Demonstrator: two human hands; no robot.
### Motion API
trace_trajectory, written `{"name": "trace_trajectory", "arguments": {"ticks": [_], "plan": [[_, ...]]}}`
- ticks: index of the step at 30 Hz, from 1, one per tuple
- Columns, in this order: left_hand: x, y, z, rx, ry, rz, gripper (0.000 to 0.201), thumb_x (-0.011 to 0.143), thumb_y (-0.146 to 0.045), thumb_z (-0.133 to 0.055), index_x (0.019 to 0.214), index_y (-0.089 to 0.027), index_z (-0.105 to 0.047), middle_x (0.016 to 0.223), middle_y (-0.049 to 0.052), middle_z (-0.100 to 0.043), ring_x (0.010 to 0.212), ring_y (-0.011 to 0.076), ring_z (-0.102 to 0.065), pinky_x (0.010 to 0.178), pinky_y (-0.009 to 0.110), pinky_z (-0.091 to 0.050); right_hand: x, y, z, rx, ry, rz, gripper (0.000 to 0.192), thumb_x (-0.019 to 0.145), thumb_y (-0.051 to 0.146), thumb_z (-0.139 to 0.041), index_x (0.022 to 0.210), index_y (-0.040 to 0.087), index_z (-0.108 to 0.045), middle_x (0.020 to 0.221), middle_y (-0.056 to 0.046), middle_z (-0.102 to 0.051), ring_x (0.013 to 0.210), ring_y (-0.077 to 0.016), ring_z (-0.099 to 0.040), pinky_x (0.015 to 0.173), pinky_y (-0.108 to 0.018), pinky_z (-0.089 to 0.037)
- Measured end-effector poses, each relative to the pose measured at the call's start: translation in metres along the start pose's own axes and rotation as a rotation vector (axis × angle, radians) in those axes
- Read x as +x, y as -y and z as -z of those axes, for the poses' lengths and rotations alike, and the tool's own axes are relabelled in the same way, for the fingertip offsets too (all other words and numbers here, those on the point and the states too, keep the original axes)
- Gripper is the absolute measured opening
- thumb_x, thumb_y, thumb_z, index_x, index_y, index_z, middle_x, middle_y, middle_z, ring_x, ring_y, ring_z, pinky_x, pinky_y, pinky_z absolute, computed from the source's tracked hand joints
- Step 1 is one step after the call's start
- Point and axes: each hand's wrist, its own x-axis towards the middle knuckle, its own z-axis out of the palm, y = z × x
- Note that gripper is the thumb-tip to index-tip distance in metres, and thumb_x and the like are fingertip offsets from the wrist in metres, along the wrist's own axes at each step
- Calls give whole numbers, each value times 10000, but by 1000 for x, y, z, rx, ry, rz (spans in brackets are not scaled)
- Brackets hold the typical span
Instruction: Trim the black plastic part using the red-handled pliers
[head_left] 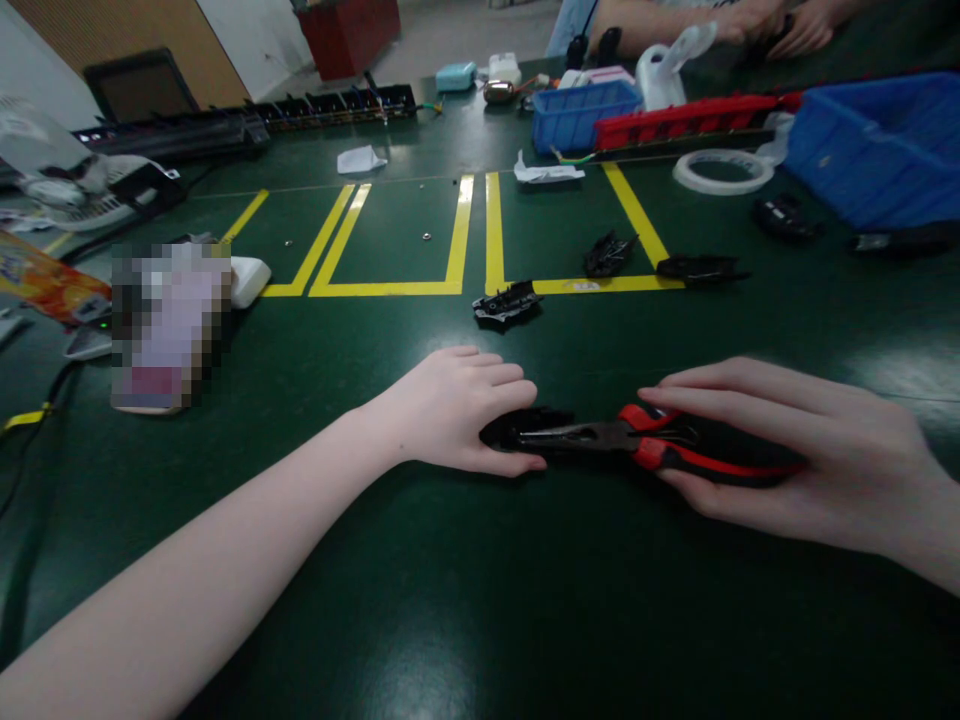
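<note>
My left hand (472, 415) is closed around a small black plastic part (499, 432) on the green table, thumb on the near side and fingers on the far side. My right hand (817, 455) grips red-and-black needle-nose pliers (592, 437) by the handles. The jaws of the pliers point left and lie against the black part, between my left thumb and forefinger. Whether the jaws pinch the part is not clear. Just beyond my hands lies a black plastic shell piece (507, 304), with another black piece (609, 254) farther right.
Yellow tape lines (386, 289) mark the table. A blue bin (877, 150), a tape roll (722, 171) and a red strip (686, 122) stand at the far right. To the left are a pixelated object (172, 330) and a fan (82, 180). Another person's hands (780, 25) show at the top right.
</note>
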Motion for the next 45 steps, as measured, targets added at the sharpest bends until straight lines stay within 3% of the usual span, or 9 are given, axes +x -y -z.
{"name": "trace_trajectory", "arguments": {"ticks": [5, 11, 18, 23, 45], "plan": [[0, 0, 0, 6, -2, -5, 406, 859, -573, -485, 882, -179, -579, 819, 20, -601, 716, 154, -542, 616, 273, -331, 1, 2, 0, -5, 5, -43, 460, 798, 315, -610, 1249, 360, -533, 1063, -22, -658, 843, -245, -671, 653, -387, -598], [1, 0, 0, -3, -5, -7, 404, 857, -573, -491, 890, -179, -576, 816, 20, -602, 705, 155, -534, 617, 271, -331, 1, 5, 2, 2, 46, -76, 441, 810, 310, -609, 1242, 358, -533, 1087, -29, -652, 871, -251, -665, 668, -401, -593], [1, -1, 0, 5, -2, -11, 400, 859, -567, -494, 904, -179, -575, 828, 27, -606, 719, 160, -543, 625, 275, -331, 4, 12, 7, -36, 14, -19, 367, 805, 310, -627, 1167, 284, -574, 1038, -45, -660, 818, -226, -659, 623, -364, -568], [1, -1, 0, 26, 0, -12, 402, 865, -569, -485, 904, -178, -573, 833, 26, -608, 724, 163, -547, 629, 279, -329, 3, 12, 7, -82, 20, 8, 417, 795, 321, -627, 1205, 309, -552, 1032, -50, -668, 807, -243, -661, 601, -384, -567], [0, -3, 3, 59, -12, 24, 396, 860, -562, -490, 922, -180, -572, 839, 11, -582, 711, 149, -531, 618, 272, -312, 2, 1, 8, -104, -40, -15, 438, 796, 371, -622, 1223, 304, -550, 1048, -34, -658, 816, -210, -668, 712, -341, -565]]}}
